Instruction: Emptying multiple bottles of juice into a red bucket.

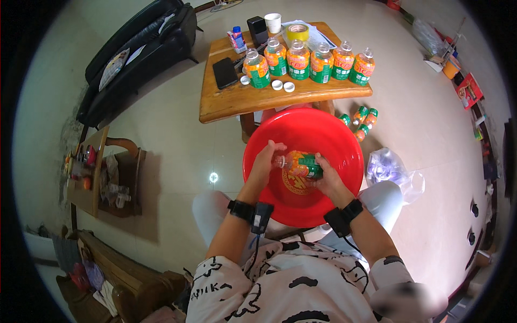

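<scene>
Over a big red plastic basin [344, 145] lies a clear plastic bottle [299, 163] with an orange and green label, tipped on its side with its neck toward the left. My right hand [329, 178] grips it round the base end. Beside the neck is my left hand [264, 161], its thumb and fingers apart; whether it touches the neck is hard to tell. No cap shows on this bottle. Several like bottles [298, 60] stand upright in a row on the wooden table [226, 102] beyond, with loose white caps [277, 85] in front of them.
The table also bears a black phone [224, 73], a roll of yellow tape [297, 33], a white cup [273, 22] and a small carton [237, 40]. More bottles [362, 132] lie on the floor right of the basin, near a clear plastic bag [389, 167].
</scene>
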A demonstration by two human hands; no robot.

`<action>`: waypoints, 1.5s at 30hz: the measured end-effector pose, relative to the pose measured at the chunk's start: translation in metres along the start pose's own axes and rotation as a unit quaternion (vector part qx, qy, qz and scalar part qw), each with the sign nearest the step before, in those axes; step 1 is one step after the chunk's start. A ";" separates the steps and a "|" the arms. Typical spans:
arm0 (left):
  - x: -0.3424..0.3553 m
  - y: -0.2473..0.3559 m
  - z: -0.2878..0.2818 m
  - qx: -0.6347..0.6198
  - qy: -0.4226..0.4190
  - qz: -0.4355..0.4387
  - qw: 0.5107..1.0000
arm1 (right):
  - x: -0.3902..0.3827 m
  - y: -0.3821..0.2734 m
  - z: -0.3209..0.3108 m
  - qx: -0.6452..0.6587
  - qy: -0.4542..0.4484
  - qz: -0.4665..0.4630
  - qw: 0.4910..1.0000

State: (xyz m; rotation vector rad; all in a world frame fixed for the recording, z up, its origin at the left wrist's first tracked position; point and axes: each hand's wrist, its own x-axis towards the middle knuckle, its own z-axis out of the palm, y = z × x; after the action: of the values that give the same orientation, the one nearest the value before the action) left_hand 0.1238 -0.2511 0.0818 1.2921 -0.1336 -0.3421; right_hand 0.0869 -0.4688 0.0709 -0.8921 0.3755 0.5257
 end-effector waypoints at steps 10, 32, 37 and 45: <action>-0.006 -0.041 0.019 -0.337 0.087 -0.214 0.913 | -0.006 0.013 0.020 -0.521 0.092 -0.359 0.769; 0.006 -0.060 0.008 -0.232 0.147 -0.144 0.951 | 0.012 0.005 0.003 -0.344 0.074 -0.188 0.917; 0.006 -0.039 0.042 -0.266 0.171 -0.200 0.927 | 0.013 0.018 -0.010 -0.367 0.091 -0.187 0.907; 0.004 -0.039 0.043 -0.233 0.160 -0.167 0.945 | 0.019 0.009 -0.022 -0.352 0.078 -0.160 0.919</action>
State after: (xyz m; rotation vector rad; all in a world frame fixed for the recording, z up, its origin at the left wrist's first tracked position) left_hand 0.1085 -0.3011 0.0557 0.8784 0.4268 -0.4186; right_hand 0.0952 -0.4766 0.0430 -1.6695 0.1696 0.2774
